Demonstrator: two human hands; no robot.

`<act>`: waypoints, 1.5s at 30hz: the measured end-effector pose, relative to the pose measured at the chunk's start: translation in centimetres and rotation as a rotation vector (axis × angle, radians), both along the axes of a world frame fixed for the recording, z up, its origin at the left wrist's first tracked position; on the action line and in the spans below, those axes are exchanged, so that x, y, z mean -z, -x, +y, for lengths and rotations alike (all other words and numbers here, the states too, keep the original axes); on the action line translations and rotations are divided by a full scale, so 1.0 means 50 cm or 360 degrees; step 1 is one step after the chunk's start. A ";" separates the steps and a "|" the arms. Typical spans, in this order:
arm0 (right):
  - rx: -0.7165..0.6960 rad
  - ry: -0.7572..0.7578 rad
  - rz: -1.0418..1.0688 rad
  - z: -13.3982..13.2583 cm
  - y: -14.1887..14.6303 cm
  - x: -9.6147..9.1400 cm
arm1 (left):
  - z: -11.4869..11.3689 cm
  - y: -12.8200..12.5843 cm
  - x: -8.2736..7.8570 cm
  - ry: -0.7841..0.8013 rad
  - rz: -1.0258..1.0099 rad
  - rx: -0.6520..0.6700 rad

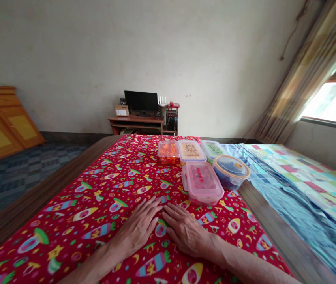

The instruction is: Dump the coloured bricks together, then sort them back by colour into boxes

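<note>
My left hand (139, 223) lies flat, palm down, on a red cloth (96, 209) patterned with rockets and stars. Close beside it, my right hand (184, 228) rests the same way, its fingertips almost meeting the left ones. Neither holds anything. Just beyond the right hand sits a lidded box with a pink lid (202, 181). To its right stands a round lidded container (231, 171) with dark blue contents and an orange rim. Behind them are a clear box of orange pieces (168, 152), a box with a pale lid (192, 151) and one with greenish contents (213, 149).
The cloth covers a wooden table (58, 191). A bed with blue and checkered covers (312, 177) adjoins on the right. Farther off stand a desk with a monitor (141, 101), a wooden cabinet (8, 124) at left, and a curtain (298, 75) beside a window.
</note>
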State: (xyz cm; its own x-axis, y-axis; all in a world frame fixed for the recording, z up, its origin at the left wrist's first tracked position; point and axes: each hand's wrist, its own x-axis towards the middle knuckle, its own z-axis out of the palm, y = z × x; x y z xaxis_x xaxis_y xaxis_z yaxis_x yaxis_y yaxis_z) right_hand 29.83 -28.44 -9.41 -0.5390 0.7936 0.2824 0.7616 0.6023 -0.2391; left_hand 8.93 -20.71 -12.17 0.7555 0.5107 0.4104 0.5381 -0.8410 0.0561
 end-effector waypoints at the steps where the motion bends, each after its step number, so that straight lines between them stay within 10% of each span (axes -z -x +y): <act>1: 0.0004 -0.0002 0.0001 0.000 0.000 0.000 | -0.001 0.000 -0.002 -0.0003 0.0005 -0.0004; 45: -0.0026 -0.0092 -0.0032 0.002 0.001 0.012 | -0.001 0.004 0.001 -0.0001 -0.0006 0.0009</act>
State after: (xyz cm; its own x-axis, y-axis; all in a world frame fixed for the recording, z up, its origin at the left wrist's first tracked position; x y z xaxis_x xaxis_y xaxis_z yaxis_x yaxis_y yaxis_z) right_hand 29.77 -28.32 -10.02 -0.5579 0.7671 0.3165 0.7557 0.6273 -0.1881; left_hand 8.74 -20.77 -12.24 0.7566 0.5065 0.4135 0.5334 -0.8439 0.0579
